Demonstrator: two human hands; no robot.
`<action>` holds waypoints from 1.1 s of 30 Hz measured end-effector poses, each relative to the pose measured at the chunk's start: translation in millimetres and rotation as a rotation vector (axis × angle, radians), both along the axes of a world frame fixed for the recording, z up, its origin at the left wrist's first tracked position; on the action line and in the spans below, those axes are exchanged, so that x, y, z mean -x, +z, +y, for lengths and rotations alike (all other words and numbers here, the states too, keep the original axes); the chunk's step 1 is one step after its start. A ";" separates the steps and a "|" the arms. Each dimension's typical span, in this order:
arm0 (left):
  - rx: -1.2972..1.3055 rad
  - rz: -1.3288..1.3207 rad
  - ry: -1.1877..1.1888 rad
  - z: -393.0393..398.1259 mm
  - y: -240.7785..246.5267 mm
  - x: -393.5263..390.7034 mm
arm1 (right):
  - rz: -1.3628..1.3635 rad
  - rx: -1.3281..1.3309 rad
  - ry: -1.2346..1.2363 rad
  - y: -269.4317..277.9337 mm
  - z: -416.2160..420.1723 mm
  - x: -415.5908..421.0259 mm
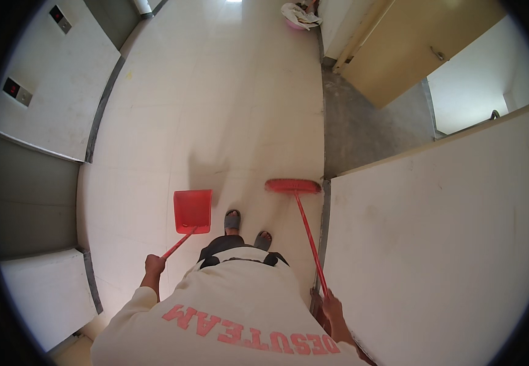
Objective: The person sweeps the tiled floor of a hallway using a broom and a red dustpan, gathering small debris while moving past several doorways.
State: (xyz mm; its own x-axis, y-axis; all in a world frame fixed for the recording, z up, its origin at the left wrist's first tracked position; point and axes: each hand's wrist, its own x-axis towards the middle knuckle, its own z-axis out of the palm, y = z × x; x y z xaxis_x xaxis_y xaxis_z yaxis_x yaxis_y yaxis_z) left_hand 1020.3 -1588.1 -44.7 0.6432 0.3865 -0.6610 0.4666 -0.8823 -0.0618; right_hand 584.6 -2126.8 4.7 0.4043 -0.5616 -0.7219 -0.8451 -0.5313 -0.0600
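Observation:
My left hand (155,264) is closed around the red handle of a plastic dustpan (192,210). The red pan hangs or rests left of my feet, its wide mouth facing away from me; whether it touches the floor I cannot tell. On the other side, my right hand (332,305) grips the long red stick of a push broom (293,185). The broom's head lies crosswise ahead of my right foot, with one end close to the right wall's dark skirting. Its bristles show only along the far edge.
Pale floor tiles (246,114) run ahead between two walls. Elevator call panels (17,91) are on the left wall, beside grey elevator doors (31,196). To the right, a tan door (397,50) stands ajar over a grey concrete floor (360,128). A pink basin (295,24) holding cloth sits far ahead.

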 end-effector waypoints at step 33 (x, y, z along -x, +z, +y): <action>0.090 -0.070 -0.008 26.7 -100.7 27.9 | -0.127 -0.386 -0.604 64.9 -43.2 -199.4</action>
